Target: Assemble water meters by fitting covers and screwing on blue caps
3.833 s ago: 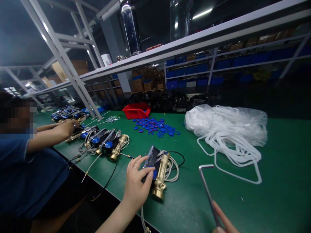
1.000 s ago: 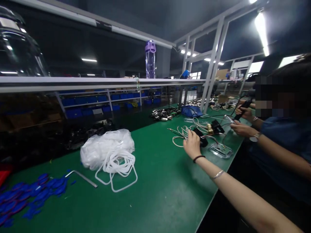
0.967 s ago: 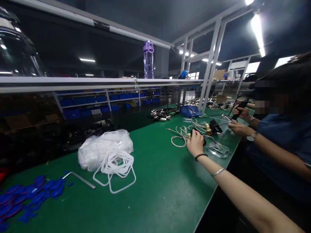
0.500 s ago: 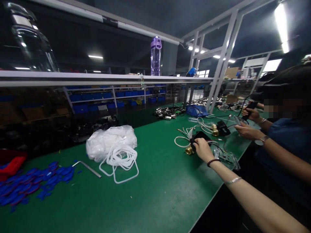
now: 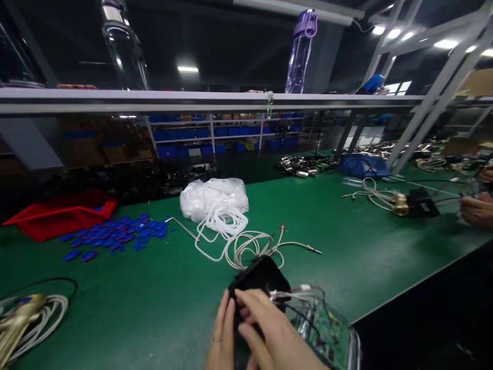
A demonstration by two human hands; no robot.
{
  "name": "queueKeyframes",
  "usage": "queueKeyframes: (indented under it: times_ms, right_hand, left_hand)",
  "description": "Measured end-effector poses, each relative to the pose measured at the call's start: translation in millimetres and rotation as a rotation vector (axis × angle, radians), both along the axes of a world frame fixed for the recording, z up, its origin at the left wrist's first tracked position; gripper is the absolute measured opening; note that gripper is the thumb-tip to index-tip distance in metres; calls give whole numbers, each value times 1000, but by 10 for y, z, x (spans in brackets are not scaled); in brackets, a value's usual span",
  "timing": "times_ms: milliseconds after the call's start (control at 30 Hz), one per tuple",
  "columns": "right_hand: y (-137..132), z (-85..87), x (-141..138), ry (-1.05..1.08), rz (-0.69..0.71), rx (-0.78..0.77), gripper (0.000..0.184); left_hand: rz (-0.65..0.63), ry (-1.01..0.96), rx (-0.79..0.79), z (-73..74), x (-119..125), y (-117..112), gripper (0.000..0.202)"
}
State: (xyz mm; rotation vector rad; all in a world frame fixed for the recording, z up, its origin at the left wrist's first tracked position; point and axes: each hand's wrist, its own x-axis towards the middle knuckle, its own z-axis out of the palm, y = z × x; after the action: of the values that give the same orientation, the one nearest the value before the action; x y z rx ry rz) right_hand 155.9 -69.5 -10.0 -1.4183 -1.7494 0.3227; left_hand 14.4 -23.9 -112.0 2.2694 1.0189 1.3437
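A black plastic housing [image 5: 265, 275] is on the bench before me, tilted, with both my hands at its near left corner. My left hand [image 5: 221, 334] presses along its left side, fingers straight and together. My right hand [image 5: 271, 329] has its fingers bent over the edge, gripping it; their tips are partly hidden. Beige cables [image 5: 250, 244] coil out behind the housing. Thin wires link it to a clear case with a green circuit board [image 5: 329, 329], just right of my right hand.
White square gaskets [image 5: 225, 221] lie by a plastic bag [image 5: 215, 195]. A hex key [image 5: 181, 226], blue discs [image 5: 115, 231] and a red bin [image 5: 65, 210] are farther left. A brass fitting [image 5: 23, 313] with cables sits near left. A co-worker's hand [image 5: 477, 208] is at right, near another brass valve [image 5: 400, 204].
My right hand has brought the black housing, with its cables and circuit-board case, from the right to in front of me. My left hand has come into view on it. The view has turned.
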Motion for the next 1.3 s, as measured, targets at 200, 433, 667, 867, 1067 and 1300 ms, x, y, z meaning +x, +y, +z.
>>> queueKeyframes:
  times_ms: [200,433,667,867,1067,1300]
  right_hand:
    - [-261,62,456,57,-382,167,29]
    - [0,-219,372,146,25,-402,39]
    - [651,-172,109,-51,58,-425,26]
    - [1573,241,256,-198,-64,-316,43]
    - [2529,148,-66,-336,-13,-370,21]
    - [2671,-161,-214,-364,-14,-311,22]
  left_hand:
    - [149,-74,-212,186,-102,-88,59]
    - [100,-46,-247,129,-300,101,35]
    - [187,-52,-340,480,-495,698,42]
    - [131,-54,-370,447,-602,780,42]
    - [89,-121,-389,416,-607,703,44]
    - [249,-264,-458,286,-870,476,45]
